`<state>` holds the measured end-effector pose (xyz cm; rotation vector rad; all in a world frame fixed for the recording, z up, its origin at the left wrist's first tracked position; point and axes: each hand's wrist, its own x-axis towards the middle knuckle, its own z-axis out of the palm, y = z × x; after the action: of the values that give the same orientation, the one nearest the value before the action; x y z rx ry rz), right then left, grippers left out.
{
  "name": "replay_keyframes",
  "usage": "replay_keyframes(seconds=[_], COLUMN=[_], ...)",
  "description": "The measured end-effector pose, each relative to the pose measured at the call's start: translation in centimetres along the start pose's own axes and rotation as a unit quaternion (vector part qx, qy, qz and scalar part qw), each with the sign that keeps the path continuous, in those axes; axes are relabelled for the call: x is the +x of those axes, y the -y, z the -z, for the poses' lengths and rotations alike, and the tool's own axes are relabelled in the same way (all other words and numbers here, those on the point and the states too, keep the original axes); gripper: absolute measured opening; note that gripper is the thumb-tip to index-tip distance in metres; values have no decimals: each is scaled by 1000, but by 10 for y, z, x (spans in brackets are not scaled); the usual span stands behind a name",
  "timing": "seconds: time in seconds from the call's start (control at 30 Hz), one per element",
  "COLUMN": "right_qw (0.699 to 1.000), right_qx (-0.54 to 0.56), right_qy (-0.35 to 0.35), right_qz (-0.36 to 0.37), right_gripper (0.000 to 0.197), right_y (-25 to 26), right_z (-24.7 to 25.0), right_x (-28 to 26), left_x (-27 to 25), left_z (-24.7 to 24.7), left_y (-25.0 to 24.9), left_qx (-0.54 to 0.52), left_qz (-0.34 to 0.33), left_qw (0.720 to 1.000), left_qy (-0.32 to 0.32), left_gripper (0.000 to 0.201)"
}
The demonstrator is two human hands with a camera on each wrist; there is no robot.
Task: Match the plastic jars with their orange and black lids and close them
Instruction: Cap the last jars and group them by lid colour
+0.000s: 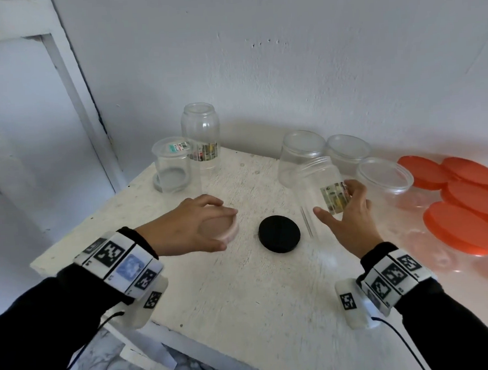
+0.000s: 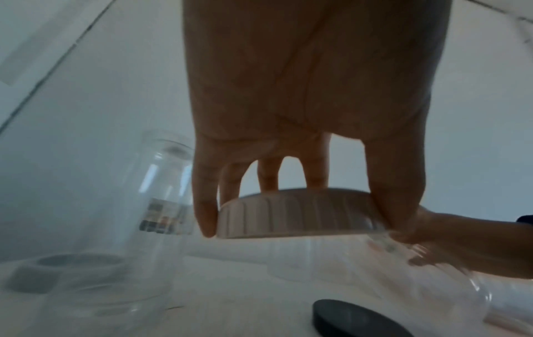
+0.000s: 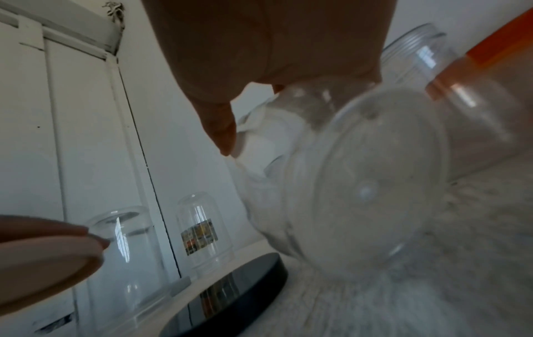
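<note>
My left hand [image 1: 228, 228] grips a pale ribbed lid [image 1: 221, 227] by its rim, just above the white table [image 1: 243, 293]; the left wrist view shows this lid [image 2: 297, 214] tilted between thumb and fingers. My right hand [image 1: 333, 198] holds a clear labelled jar [image 1: 321, 180], lifted and tilted. In the right wrist view the jar's [image 3: 360, 182] base faces the camera. A black lid [image 1: 279, 233] lies flat on the table between my hands. Several orange lids [image 1: 461, 200] lie at the right.
A tall labelled jar [image 1: 201, 130] and a shorter clear container [image 1: 173, 166] stand at the back left corner. Three open clear jars [image 1: 301, 152] cluster at the back right, against the wall. The table's left edge [image 1: 91, 225] drops off beside a white door.
</note>
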<state>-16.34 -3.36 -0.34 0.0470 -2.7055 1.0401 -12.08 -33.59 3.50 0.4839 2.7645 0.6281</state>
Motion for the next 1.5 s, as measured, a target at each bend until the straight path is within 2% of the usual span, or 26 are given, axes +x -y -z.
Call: replay_keyframes(seconds=[0.1,0.27,0.5,0.63,0.77,0.87,1.03,1.2,1.5], right_qw=[999,997,993,991,987,981,979,985,985], right_qx=[46,65,115,134,149,179,177,147,154], right_qy=[0,0,3,9,-13,-2,30,21,6], right_qz=[-21,-31,-35,-30,-55,-81,-93,-86,-82], right_gripper=[77,89,84,76,91,102,88,97,97], right_y=[-4,-15,-27,-35,-46,-54,-63,-67,-63], right_z=[8,23,48,61,73,84,98,96,92], right_x=[-8,-24,-49,-60,-67,-75,-84,-87,-76], left_x=[14,43,79,95,106,113,117,119,128], left_z=[-2,-3,-9,-15,-19,-22,-28,-33,-35], left_y=[-17,-47,-91,-118,-138,-152,-172,-189,-208], left_qx=[-43,-73,-111,-124,-126,-135,-135,-127,-43], left_qz=[-55,-132,-221,-255,-287,-306,-340,-362,-399], left_qw=[997,983,956,947,938,931,922,917,914], left_qy=[-34,-105,-161,-150,-148,-145,-128,-104,-66], left_gripper=[73,77,73,71,73,73,74,73,73])
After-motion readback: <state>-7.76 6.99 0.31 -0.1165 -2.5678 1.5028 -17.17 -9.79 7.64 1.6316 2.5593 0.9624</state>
